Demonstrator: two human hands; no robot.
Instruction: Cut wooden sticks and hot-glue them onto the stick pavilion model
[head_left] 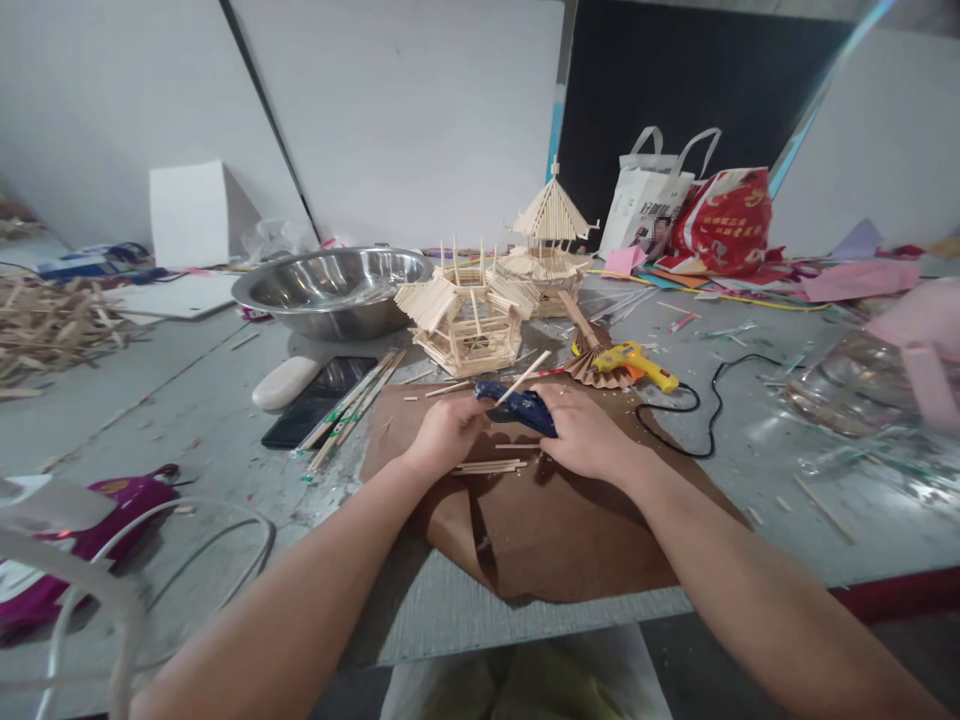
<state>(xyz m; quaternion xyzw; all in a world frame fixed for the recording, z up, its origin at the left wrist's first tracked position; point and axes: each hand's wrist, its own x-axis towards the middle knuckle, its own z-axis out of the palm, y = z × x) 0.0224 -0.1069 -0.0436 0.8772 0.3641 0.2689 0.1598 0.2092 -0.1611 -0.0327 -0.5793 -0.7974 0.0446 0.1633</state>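
Observation:
My right hand (581,428) is wrapped round a dark blue hand tool (521,408), whose exact kind I cannot make out. At the other end of this tool, my left hand (452,432) is closed, with its fingertips by a thin pale wooden stick (525,376). The stick slants up across the tool; the fingers partly hide its lower end. Both hands are just above a brown sheet (577,530) with a curled front edge. Several cut sticks (487,467) lie on it between my wrists. Behind the hands stands a roofless stick pavilion model (476,335).
A finished-looking stick pavilion (553,215) stands behind. Left are a steel basin (337,320), a phone (322,405), bundled sticks (352,412) and a magenta device (127,500) with a white cable. Right are a yellow glue gun (637,365), its black cord (712,400) and a clear plastic container (847,390).

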